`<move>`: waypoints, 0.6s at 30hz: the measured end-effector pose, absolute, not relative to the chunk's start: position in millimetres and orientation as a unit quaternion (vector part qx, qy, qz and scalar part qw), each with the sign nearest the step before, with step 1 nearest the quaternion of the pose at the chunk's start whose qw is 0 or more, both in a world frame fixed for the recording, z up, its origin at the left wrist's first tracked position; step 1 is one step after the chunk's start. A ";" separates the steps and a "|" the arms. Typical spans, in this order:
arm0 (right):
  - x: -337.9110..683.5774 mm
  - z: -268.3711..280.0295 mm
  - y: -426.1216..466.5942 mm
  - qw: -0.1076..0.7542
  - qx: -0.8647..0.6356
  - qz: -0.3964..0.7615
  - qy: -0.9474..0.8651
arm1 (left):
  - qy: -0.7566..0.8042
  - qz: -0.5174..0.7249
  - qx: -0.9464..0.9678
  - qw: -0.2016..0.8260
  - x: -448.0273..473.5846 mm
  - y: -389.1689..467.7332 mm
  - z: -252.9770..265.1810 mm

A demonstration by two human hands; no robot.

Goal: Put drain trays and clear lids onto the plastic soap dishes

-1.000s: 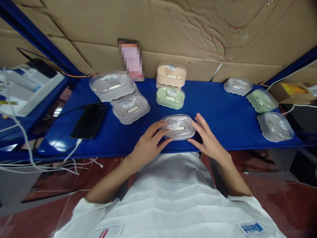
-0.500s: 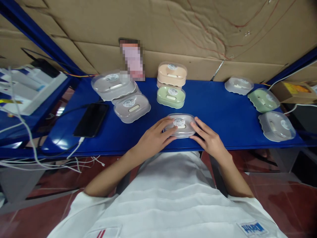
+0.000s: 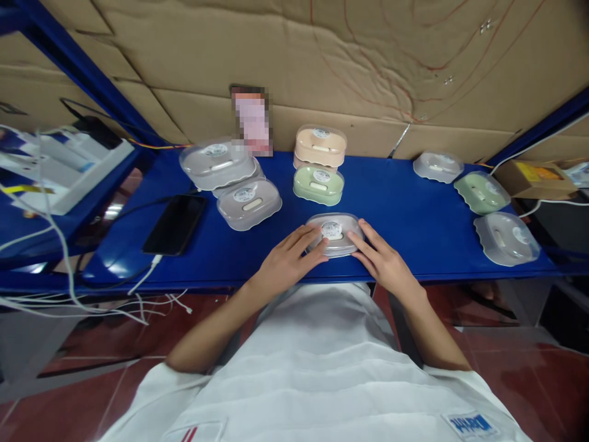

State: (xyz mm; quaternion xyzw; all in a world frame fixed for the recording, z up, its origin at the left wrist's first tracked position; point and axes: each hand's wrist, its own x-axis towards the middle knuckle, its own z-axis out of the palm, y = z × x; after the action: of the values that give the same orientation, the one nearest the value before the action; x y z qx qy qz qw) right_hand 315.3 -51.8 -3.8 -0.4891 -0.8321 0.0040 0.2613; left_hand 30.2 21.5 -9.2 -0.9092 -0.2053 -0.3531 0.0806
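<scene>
A pale grey, rounded plastic box (image 3: 333, 231) with a clear lid and a round sticker rests near the front edge of the blue table. My left hand (image 3: 288, 259) holds its left side, fingers curved over the lid and thumb near the front. On the opposite side, my right hand (image 3: 385, 263) grips the right end, with fingertips on the lid and the front rim. The undersides of both hands are hidden. Just behind it stands a green box (image 3: 318, 185) of the same kind, in front of a stacked peach box (image 3: 321, 146).
More grey boxes (image 3: 249, 204) sit at the left, partly stacked. Along the right are a grey box (image 3: 507, 239), a green box (image 3: 482, 192) and another grey one (image 3: 438, 167). A black phone (image 3: 173, 224) with a white cable lies left. A cardboard panel (image 3: 184, 110) backs the table (image 3: 391, 190).
The camera view has shifted slightly. My right fingers have slid a little further over the lid; the left hand keeps its hold, and the box stays in place.
</scene>
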 end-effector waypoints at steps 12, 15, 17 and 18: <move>313.5 -3.3 -50.9 0.271 -0.486 0.004 -0.831 | -0.197 -0.352 -0.907 0.123 31.0 19.3 -10.1; 314.2 -5.4 -49.6 0.257 -0.494 -0.008 -0.831 | -0.218 -0.339 -0.912 0.081 31.9 20.5 -12.3; 315.9 -6.2 -48.3 0.243 -0.507 -0.030 -0.827 | -0.229 -0.321 -0.918 0.047 32.6 21.6 -13.3; 317.5 -5.8 -47.6 0.234 -0.518 -0.044 -0.822 | -0.230 -0.306 -0.923 0.034 33.0 22.4 -13.0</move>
State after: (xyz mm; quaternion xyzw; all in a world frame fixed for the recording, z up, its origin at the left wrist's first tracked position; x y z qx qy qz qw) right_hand 317.5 -47.6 -5.8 -0.5178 -0.8216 -0.0435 0.2344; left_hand 33.0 22.4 -13.0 -0.9232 -0.2302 -0.3060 0.0338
